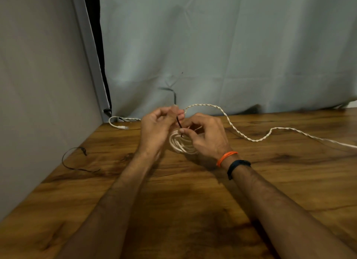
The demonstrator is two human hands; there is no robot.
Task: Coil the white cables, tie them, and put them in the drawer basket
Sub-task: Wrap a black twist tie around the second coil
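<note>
White cable (239,134), black tie (178,122)

both hands pinching black tie (178,123), white cable coil (180,143), wooden table (193,200)

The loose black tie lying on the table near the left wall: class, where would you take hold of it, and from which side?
Probably pinch the loose black tie from above at its knotted end, the thickest part. It lies flat on the wooden table, so only a top-down fingertip pinch suits it. The left hand is nearer but, like the right hand, holds another tie at the white cable coil.
</note>
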